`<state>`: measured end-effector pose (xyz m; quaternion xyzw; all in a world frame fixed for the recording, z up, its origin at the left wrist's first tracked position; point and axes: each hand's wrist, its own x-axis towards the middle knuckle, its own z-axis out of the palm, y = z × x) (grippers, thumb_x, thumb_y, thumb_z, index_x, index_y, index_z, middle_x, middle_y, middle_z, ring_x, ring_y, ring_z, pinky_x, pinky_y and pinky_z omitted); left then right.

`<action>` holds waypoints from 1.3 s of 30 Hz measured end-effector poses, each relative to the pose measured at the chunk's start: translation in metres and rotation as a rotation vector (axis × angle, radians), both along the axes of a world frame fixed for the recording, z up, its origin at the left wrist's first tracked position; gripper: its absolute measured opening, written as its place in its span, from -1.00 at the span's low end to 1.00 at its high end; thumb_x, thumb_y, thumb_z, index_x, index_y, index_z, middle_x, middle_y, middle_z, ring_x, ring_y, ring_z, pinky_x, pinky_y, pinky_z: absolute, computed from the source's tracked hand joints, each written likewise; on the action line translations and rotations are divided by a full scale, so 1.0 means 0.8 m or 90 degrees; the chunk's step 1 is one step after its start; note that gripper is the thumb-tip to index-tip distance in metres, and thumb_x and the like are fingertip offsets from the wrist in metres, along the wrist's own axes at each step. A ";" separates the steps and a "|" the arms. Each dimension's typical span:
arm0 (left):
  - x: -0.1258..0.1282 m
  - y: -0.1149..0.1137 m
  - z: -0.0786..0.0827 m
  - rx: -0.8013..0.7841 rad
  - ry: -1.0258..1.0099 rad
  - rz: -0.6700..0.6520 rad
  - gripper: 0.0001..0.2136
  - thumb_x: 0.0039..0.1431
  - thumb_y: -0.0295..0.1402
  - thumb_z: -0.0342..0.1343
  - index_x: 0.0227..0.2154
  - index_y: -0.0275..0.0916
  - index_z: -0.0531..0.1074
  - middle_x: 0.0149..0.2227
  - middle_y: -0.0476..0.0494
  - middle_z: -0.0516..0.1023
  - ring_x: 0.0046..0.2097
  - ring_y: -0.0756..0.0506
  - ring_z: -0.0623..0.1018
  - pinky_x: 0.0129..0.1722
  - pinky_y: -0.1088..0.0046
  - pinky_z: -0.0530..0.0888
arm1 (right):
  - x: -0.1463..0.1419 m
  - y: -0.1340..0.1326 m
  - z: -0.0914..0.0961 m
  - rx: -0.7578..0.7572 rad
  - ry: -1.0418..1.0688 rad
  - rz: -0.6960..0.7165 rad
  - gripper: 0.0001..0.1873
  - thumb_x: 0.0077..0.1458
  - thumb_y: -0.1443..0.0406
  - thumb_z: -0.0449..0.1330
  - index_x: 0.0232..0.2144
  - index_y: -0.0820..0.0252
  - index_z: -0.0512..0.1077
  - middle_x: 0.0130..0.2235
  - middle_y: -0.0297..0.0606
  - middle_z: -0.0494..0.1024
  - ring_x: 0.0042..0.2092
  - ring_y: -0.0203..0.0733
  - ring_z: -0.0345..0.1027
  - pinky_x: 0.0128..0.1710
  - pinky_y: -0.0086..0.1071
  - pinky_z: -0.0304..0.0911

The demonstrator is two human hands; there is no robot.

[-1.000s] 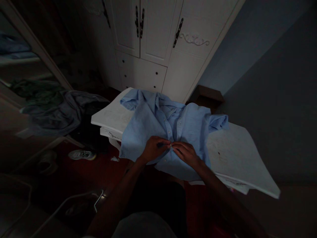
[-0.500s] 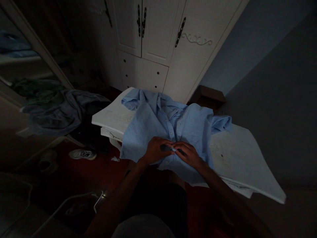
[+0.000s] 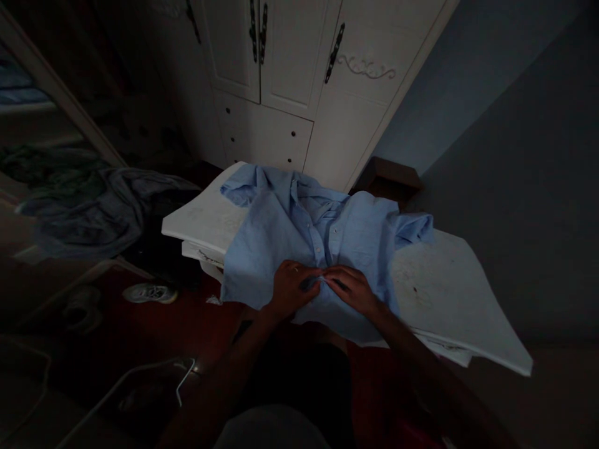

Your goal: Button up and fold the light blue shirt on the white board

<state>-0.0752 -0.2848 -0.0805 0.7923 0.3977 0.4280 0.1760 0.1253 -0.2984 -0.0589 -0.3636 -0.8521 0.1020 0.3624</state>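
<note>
A light blue short-sleeved shirt (image 3: 262,240) lies spread front up across a white table (image 3: 449,280), its collar toward the wardrobe and its hem hanging over the near edge. The upper front is unfastened, with buttons showing along one placket. My left hand (image 3: 292,287) pinches the front edge of the shirt between thumb and fingers, low on the placket. Right against it, my right hand (image 3: 350,287) pinches the same spot from the other side. Fingertips of both hands meet there and hide any button between them.
Behind the table stands a white wardrobe (image 3: 285,68) with dark handles. A brown box (image 3: 393,178) sits by the wall. Crumpled clothes (image 3: 107,199) are heaped at left. A shoe (image 3: 150,293) and a white hanger (image 3: 185,380) lie lower left.
The view has shifted slightly, so everything sits a little further left. Both hands stay pinched at the placket, with fingertips drawn closer together.
</note>
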 end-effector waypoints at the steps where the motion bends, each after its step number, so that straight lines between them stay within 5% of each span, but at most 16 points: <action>1: 0.001 0.000 0.000 -0.005 -0.005 0.005 -0.82 0.08 -0.31 0.20 -0.22 -0.09 0.57 -0.31 -0.02 0.67 -0.29 -0.09 0.59 -0.10 0.26 0.42 | 0.000 0.001 0.000 -0.007 0.009 -0.003 -0.86 0.25 0.34 0.14 -0.19 0.06 0.49 -0.22 -0.26 0.63 -0.20 -0.22 0.54 -0.17 -0.33 0.48; 13: 0.000 0.004 0.009 -0.070 -0.018 -0.007 -0.80 0.07 -0.35 0.23 -0.20 -0.11 0.56 -0.33 0.01 0.67 -0.28 -0.08 0.61 -0.10 0.29 0.43 | 0.000 0.008 0.004 -0.174 0.085 -0.031 -0.87 0.24 0.27 0.16 -0.28 0.10 0.52 -0.25 -0.28 0.63 -0.21 -0.22 0.53 -0.14 -0.32 0.46; 22: 0.001 0.000 -0.004 0.058 -0.017 0.017 -0.87 0.16 -0.33 0.16 -0.28 -0.13 0.59 -0.43 -0.03 0.64 -0.36 -0.06 0.57 -0.16 0.31 0.41 | -0.003 0.002 0.000 -0.054 0.043 -0.015 -0.86 0.27 0.34 0.12 -0.18 0.06 0.46 -0.21 -0.26 0.57 -0.16 -0.23 0.49 -0.13 -0.32 0.44; 26: 0.004 -0.001 -0.008 0.106 -0.028 0.039 -0.89 0.15 -0.34 0.16 -0.30 -0.13 0.58 -0.45 -0.01 0.63 -0.39 -0.05 0.56 -0.18 0.31 0.41 | -0.002 0.000 0.001 -0.014 0.049 -0.087 -0.85 0.23 0.27 0.17 -0.14 0.07 0.46 -0.10 -0.19 0.51 -0.18 -0.21 0.46 -0.15 -0.29 0.43; 29: 0.004 -0.001 -0.007 0.117 -0.051 0.047 -0.90 0.13 -0.35 0.19 -0.29 -0.13 0.58 -0.46 0.00 0.63 -0.41 -0.04 0.55 -0.19 0.32 0.42 | -0.005 -0.004 0.009 -0.015 0.096 -0.150 -0.89 0.19 0.22 0.22 -0.24 0.10 0.48 -0.23 -0.23 0.49 -0.35 -0.26 0.38 -0.30 -0.34 0.40; 33: 0.002 -0.001 -0.005 0.103 -0.072 0.053 -0.91 0.11 -0.34 0.21 -0.31 -0.14 0.57 -0.47 0.00 0.62 -0.42 -0.04 0.55 -0.21 0.33 0.43 | -0.017 -0.022 0.022 -0.116 0.118 -0.203 -0.85 0.21 0.22 0.19 -0.35 0.11 0.52 -0.39 -0.29 0.50 -0.36 -0.25 0.38 -0.31 -0.37 0.33; 39: 0.000 -0.001 -0.006 0.103 -0.114 0.040 -0.91 0.11 -0.32 0.23 -0.32 -0.16 0.56 -0.50 0.01 0.59 -0.44 -0.03 0.54 -0.24 0.35 0.43 | -0.047 -0.045 0.024 -0.408 0.241 -0.269 -0.73 0.14 0.13 0.18 -0.33 0.17 0.58 -0.48 -0.30 0.55 -0.43 -0.25 0.40 -0.38 -0.40 0.30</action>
